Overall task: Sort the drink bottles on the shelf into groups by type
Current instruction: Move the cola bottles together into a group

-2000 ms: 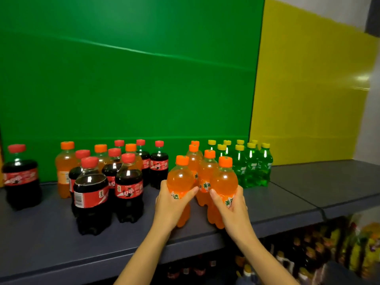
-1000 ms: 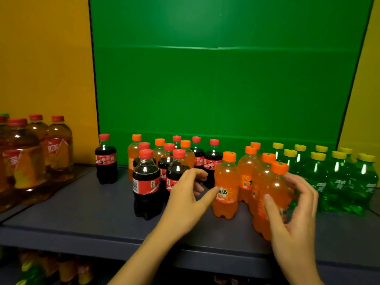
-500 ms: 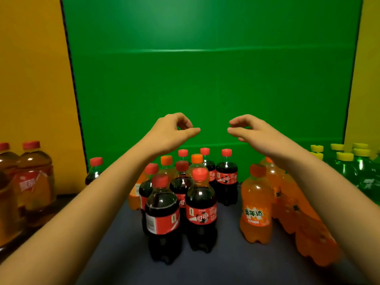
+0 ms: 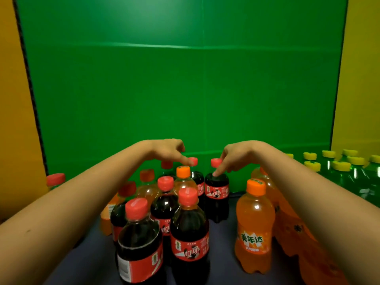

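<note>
Left hand (image 4: 166, 150) and right hand (image 4: 236, 154) at the far cola bottles (image 4: 217, 188), judged full, stiff and slick, best taken by the neck; whether either grip is clenched cannot be told.

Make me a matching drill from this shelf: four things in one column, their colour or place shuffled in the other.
Column one
1. front cola bottle
2. labelled orange soda bottle
3. green bottles
4. right hand

Column two
A. yellow caps, far right
B. fingers at the neck of a rear cola bottle
C. red cap, dark drink
D. orange cap, right of the cola cluster

Pairs: 1-C, 2-D, 3-A, 4-B
</note>
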Demonstrator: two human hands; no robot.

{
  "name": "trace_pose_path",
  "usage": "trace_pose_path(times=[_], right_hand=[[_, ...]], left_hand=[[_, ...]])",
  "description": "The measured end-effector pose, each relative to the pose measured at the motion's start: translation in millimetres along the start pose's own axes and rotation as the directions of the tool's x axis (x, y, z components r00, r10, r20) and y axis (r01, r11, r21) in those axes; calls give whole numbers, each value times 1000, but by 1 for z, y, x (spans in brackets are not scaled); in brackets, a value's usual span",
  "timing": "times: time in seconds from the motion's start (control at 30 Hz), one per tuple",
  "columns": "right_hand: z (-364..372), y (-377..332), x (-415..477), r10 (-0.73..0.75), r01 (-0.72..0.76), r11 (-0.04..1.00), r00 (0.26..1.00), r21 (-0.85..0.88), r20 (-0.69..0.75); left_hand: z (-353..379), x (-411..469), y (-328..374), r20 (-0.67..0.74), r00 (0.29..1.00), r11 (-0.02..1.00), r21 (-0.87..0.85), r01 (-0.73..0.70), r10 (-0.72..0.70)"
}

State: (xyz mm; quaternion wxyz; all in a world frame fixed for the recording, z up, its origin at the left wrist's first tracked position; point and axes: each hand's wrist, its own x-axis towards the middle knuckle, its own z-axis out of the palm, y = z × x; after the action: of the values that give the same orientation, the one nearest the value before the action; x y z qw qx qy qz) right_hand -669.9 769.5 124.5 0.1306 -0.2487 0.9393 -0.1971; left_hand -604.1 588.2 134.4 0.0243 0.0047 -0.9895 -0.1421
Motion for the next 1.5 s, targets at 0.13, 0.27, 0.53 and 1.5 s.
trace_pose_path(times=[0.13,0.27,0.53,1.5], right_hand=[[0,6,11,44,-46,999,994,21,98],[3,10,19,67,-70,997,977,11,202],[9,10,25,91,-84,996,963,-40,254],[-35,-53,-72,-274,444,895,622,42,-733]], left_hand=[[3,24,-5,105,994,1000,8,-4,3],[0,37,-4,236,972,999,46,-22,11],[13,53,-3,346,934,988,82,-131,95],[-80,-57,12,-703,711,681,-507,-529,29]])
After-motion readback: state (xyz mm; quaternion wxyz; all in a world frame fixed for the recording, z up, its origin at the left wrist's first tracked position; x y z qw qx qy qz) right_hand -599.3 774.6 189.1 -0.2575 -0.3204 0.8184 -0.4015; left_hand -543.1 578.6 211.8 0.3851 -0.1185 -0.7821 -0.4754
